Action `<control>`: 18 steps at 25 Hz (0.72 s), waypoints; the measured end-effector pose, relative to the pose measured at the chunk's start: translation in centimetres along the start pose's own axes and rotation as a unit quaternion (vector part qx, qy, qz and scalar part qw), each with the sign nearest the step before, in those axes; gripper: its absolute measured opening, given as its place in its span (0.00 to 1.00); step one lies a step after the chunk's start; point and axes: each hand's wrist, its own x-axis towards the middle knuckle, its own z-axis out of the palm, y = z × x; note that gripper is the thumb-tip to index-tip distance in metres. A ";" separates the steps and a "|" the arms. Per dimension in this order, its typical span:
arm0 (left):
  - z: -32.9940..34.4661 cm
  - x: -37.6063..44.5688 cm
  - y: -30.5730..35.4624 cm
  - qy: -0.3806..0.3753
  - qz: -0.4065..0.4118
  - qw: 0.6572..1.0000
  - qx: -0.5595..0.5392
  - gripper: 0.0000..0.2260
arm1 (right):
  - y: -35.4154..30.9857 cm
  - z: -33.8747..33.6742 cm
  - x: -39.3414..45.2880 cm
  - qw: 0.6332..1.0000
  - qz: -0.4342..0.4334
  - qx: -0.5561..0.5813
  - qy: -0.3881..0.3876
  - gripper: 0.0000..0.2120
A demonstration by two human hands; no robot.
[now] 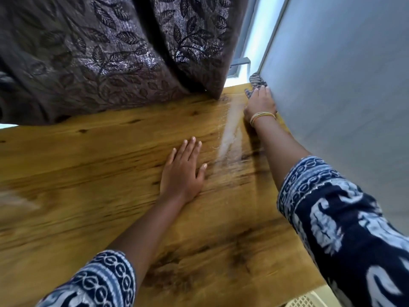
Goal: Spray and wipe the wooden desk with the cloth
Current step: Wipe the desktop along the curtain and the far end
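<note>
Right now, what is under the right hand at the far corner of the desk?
The right hand presses flat on a patterned cloth lying on the wooden desk beside the wall. Only the cloth's far end shows; the rest is covered by the hand.

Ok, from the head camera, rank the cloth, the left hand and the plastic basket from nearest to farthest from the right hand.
1. cloth: under the right hand's fingers, far desk corner by the wall.
2. left hand: flat on the desk, mid-surface.
3. plastic basket: past the desk's near edge, bottom of view.
</note>
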 end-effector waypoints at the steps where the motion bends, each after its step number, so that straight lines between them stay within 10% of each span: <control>1: 0.0 0.1 0.0 -0.002 -0.001 1.000 0.000 0.28 | -0.3 0.0 0.1 1.000 0.000 0.002 0.002 0.29; 18: -1.4 -2.2 1.8 0.018 0.042 0.999 0.027 0.24 | 5.1 2.1 -20.7 0.969 0.228 0.057 0.078 0.26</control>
